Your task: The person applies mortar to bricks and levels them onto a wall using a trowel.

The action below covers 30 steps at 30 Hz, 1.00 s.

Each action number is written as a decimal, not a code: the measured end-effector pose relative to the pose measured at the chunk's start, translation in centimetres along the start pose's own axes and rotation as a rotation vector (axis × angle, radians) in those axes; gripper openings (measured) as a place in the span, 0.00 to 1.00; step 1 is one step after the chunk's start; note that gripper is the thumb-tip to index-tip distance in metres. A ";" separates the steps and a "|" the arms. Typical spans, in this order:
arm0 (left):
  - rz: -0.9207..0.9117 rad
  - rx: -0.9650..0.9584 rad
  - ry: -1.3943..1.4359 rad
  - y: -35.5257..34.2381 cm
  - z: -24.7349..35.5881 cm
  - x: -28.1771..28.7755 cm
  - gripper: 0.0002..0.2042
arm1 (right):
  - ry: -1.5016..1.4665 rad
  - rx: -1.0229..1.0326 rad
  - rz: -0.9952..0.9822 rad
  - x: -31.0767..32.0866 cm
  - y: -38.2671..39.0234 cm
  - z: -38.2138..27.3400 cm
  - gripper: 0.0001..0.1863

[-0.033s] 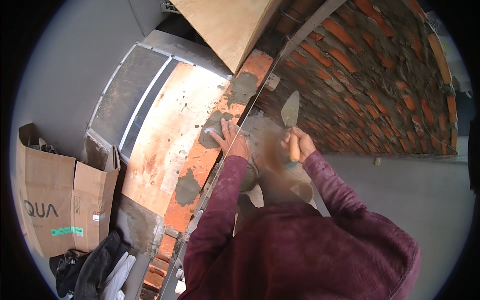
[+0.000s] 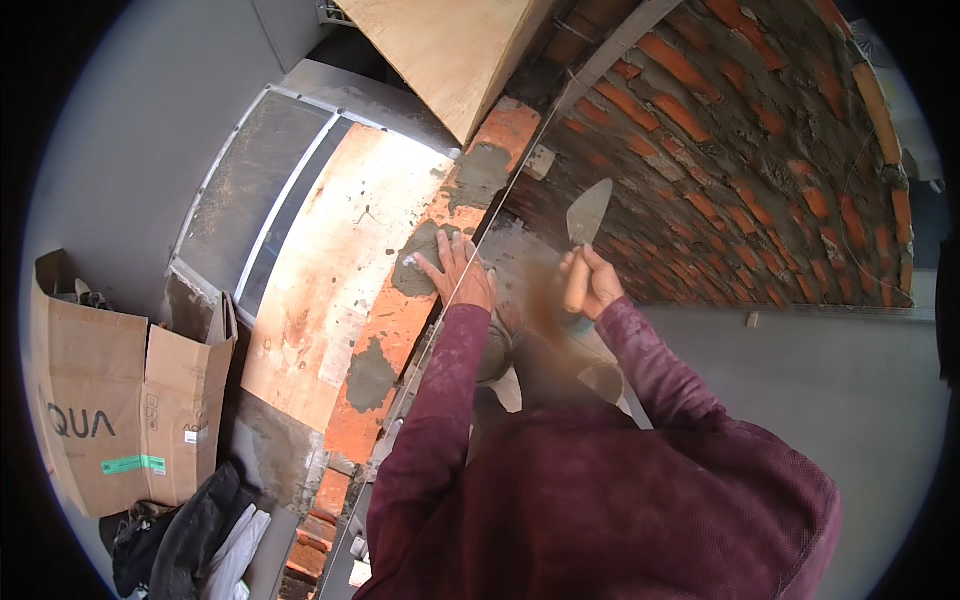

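My left hand (image 2: 466, 277) lies with fingers spread on the top of a brick wall (image 2: 402, 310), its fingertips at a patch of grey mortar (image 2: 415, 275). A white smear shows by the thumb. In my right hand (image 2: 603, 284) is a pointed trowel (image 2: 588, 215), gripped by its wooden handle, with the blade pointing away from me. Another mortar patch (image 2: 371, 376) sits nearer on the bricks, and a further one (image 2: 483, 176) lies toward the far end. A taut string (image 2: 507, 190) runs along the wall's edge, passing over my left hand.
To the left, a plywood sheet (image 2: 330, 270) lies beside the wall, near an open cardboard box (image 2: 95, 390) and dark clothing (image 2: 185, 540). A plywood box (image 2: 440, 50) juts in at the far end. On the right stands a brick wall with rough mortar joints (image 2: 720, 170).
The trowel has tilted slightly, its blade tip shifting a little to the right and its handle end to the left. My left hand stays on the wall with almost no shift.
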<state>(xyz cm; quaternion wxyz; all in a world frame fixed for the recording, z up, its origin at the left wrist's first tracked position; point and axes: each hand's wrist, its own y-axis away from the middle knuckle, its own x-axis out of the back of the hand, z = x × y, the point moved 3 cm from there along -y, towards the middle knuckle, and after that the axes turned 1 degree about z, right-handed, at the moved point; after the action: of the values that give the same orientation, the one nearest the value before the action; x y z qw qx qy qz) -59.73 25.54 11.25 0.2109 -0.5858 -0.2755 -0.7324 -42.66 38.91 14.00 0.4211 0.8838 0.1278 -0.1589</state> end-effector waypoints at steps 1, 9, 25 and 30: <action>0.041 0.031 0.064 -1.2 0.4 0.2 0.34 | -0.009 0.078 -0.075 0.5 -1.7 0.2 0.11; 0.386 0.260 0.472 -12.1 0.0 1.7 0.25 | -0.612 0.104 -0.056 -1.5 -13.2 -2.0 0.22; 0.034 0.458 0.737 -23.3 0.1 -1.5 0.18 | -0.559 0.039 0.023 -3.1 -22.7 -1.8 0.18; -0.014 0.439 0.778 -23.8 -0.4 -1.5 0.16 | -0.653 0.038 0.118 -0.6 -22.1 -4.8 0.19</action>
<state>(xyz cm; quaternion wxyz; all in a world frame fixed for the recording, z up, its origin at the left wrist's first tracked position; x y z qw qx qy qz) -74.74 43.28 5.96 0.4131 -0.2062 -0.3284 -0.8240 -50.34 56.14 1.49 0.4317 0.7998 -0.0683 -0.4115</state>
